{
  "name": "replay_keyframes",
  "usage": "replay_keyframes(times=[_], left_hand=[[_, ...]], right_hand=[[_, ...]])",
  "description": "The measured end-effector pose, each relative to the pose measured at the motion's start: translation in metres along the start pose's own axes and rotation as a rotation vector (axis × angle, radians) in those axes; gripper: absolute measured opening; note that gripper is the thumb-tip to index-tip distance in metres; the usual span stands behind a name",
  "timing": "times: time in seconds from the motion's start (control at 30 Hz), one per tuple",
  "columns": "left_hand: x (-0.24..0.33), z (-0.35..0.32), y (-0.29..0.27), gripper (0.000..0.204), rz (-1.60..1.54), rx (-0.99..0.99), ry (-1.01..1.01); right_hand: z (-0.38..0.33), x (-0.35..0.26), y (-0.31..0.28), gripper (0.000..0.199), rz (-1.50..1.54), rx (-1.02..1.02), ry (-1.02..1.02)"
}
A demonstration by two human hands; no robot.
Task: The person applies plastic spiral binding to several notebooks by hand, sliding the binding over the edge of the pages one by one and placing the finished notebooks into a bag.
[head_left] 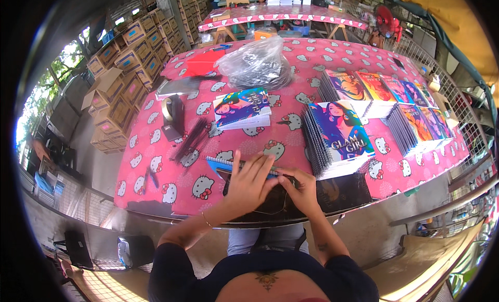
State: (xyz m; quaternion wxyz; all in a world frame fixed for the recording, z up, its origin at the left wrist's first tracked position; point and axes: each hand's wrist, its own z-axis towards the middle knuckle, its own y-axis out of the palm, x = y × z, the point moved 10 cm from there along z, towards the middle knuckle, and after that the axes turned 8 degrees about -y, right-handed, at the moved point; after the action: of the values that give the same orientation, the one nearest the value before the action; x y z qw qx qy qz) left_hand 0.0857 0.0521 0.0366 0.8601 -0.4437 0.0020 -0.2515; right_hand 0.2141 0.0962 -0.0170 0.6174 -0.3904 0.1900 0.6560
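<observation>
A spiral notebook (214,167) lies near the front edge of the table, its coil along the far side and most of its cover hidden. My left hand (248,183) rests over it, fingers stretched across the coil and spread apart. At the coil's right end, my right hand (300,190) pinches with thumb and forefinger; the fine detail there is too small to make out. Beneath both hands is a dark board (343,194). Loose black coils (192,141) lie to the left. Beyond the hands sits a small pile of notebooks with colourful covers (243,110).
Stacked illustrated notebooks (340,133) stand close on my right, with more piles (418,125) farther right. A tape dispenser (173,117), a red sheet (202,63) and a filled clear plastic bag (257,63) occupy the far left and middle. Cardboard boxes (117,104) are piled beyond the table's left side.
</observation>
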Motion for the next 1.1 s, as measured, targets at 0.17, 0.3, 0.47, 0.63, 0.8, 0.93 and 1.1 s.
replay_keyframes(times=[0.17, 0.3, 0.47, 0.63, 0.8, 0.93, 1.1], left_hand=[[-0.015, 0.002, 0.015, 0.032, -0.133, -0.131, 0.051], [-0.015, 0.01, 0.007, 0.033, -0.182, -0.159, 0.013], [-0.013, 0.021, -0.002, 0.03, -0.193, -0.225, -0.008], [-0.023, 0.015, 0.01, 0.02, -0.191, -0.24, -0.008], [-0.02, 0.014, 0.007, 0.015, -0.19, -0.187, -0.009], [-0.02, 0.015, 0.009, 0.014, -0.193, -0.175, 0.01], [-0.017, 0.015, 0.008, 0.015, -0.212, -0.173, 0.035]], right_hand=[[0.006, -0.006, 0.001, 0.018, 0.091, 0.033, 0.057], [0.007, -0.004, 0.001, 0.017, 0.122, 0.039, 0.098], [0.007, -0.002, 0.002, 0.018, 0.128, 0.081, 0.075], [0.01, -0.007, -0.003, 0.02, 0.083, 0.097, 0.097], [0.012, 0.003, -0.001, 0.018, 0.114, -0.069, 0.15], [0.026, 0.016, -0.003, 0.014, 0.13, -0.278, 0.193], [0.044, 0.009, 0.004, 0.008, 0.094, -0.369, 0.078]])
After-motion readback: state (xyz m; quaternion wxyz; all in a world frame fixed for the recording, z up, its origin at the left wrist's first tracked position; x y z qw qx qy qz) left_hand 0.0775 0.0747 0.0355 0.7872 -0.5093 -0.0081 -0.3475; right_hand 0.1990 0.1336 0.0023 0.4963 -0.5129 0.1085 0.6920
